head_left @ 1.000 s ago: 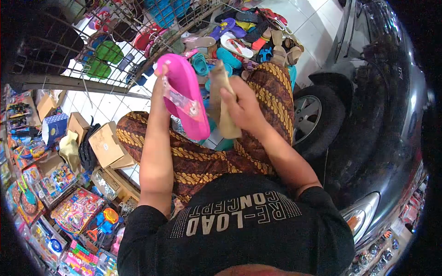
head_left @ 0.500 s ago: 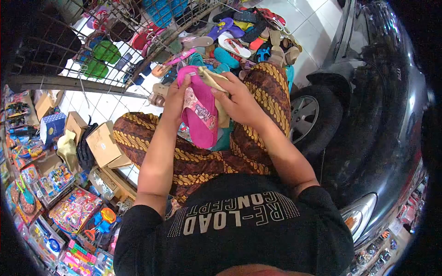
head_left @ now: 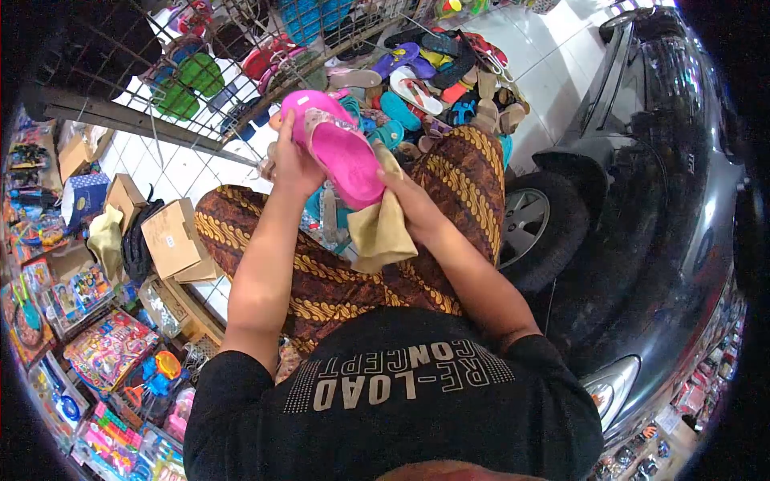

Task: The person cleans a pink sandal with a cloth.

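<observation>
A bright pink sandal point(head_left: 346, 164) with a patterned strap is held up above the wearer's lap, seen from above. Its far end, which bears a small white label, tilts to the left, and its near end points back toward the wearer. The left hand point(head_left: 297, 167) grips the sandal along its left edge, close to the labelled end, so the sole lies just to the right of that hand. The right hand point(head_left: 411, 202), at the sandal's near right side, is closed on a pale yellow cloth point(head_left: 383, 239), whose loose part drapes just below the sandal's near end.

Under the sandal and to both sides of it, brown-and-gold patterned trousers point(head_left: 469, 164) cover the wearer's bent legs. Nearer than the sandal is the wearer's black T-shirt point(head_left: 401, 437), with lettering upside down to the viewer. Beyond the sandal, a jumbled heap of footwear point(head_left: 417, 90) spreads over white floor tiles point(head_left: 549, 34). A wire rack point(head_left: 164, 131) stands to the sandal's far left. Left of the sandal sits a cardboard box point(head_left: 178, 242), with colourful packaged toys point(head_left: 112, 350) nearer the wearer. Right of the sandal, a dark car point(head_left: 642, 268) fills that side.
</observation>
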The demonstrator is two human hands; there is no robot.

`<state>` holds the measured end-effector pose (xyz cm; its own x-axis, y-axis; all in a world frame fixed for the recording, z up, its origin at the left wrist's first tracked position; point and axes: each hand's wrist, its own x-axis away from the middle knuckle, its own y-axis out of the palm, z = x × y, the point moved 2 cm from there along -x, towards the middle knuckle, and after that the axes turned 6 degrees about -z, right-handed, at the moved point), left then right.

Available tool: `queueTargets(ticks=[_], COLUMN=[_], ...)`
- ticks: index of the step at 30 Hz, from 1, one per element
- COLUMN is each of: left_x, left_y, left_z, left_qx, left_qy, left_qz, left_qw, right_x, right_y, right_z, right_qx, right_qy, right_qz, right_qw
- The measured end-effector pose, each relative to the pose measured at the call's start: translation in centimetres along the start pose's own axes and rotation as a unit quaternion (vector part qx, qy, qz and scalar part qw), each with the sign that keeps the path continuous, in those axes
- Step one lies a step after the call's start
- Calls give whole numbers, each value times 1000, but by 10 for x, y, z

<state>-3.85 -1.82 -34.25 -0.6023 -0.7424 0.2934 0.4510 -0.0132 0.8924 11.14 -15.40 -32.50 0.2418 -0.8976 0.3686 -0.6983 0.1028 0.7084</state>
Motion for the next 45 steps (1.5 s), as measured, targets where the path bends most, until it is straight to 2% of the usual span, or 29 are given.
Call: queueTargets(ticks=[2,3,6,7,9,12,13,16,17,19,20,21,24,25,28,31,34,35,38,39,40,41,42,43,45], left_x=[12,9,8,7,6,4,4,2,4,12,10,8,5,7,11,18,22,22,20,19,19,21,22,24,26], left_y=[34,35,30,28,22,11,8,9,10,24,22,16,11,13,16,24,29,30,22,21,23,25,30,34,38], left_z=[-5,-8,-9,-8,-4,0,0,-4,-7,-13,-17,-24,-35,-33,-27,-24,-12,-8,-13,-20,-27,-38,-45,-45,-44], left_qx=[51,35,27,59,31,-12,-27,-82,-107,-158,-147,-135,-119,-102,-89,-105,-105,-94,-115,-128,-141,-179,-159,-167,-180], left_qy=[-15,-16,8,8,16,30,33,60,56,49,36,21,5,3,12,47,84,93,94,83,69,82,67,59,46], left_qz=[-95,-104,-94,-67,-72,-42,-26,-6,1,16,-6,-27,-37,-29,-33,-28,-2,0,-21,-34,-46,-17,-15,-6,-6], left_qw=[994,994,995,996,997,999,999,995,993,986,988,990,992,994,995,993,991,991,989,988,987,980,985,984,983], right_x=[2,0,2,5,12,21,16,9,7,13,17,9,-12,-12,-6,5,19,20,8,3,0,-1,-3,-6,-10], right_y=[4,3,7,9,13,28,12,11,18,56,75,75,61,58,59,58,64,61,58,59,62,67,69,70,69], right_z=[-9,-10,-10,-12,-20,-46,-39,-39,-36,-44,-47,-41,-35,-36,-36,-33,-39,-35,-34,-34,-37,-43,-47,-48,-45], right_qx=[-25,-2,34,46,70,28,69,289,430,665,755,791,846,845,815,804,785,762,641,617,613,607,601,597,622], right_qy=[48,25,-8,-15,-27,66,-2,-9,-40,-112,-145,-193,-161,-206,-165,-128,-84,-138,-169,-224,-209,-193,-179,-202,-240], right_qz=[9,-18,6,35,91,211,241,160,146,131,112,131,200,196,163,121,6,10,97,128,144,161,180,182,122], right_qw=[998,1000,999,998,993,975,968,944,890,727,629,565,467,453,531,568,613,632,743,743,748,754,758,755,736])
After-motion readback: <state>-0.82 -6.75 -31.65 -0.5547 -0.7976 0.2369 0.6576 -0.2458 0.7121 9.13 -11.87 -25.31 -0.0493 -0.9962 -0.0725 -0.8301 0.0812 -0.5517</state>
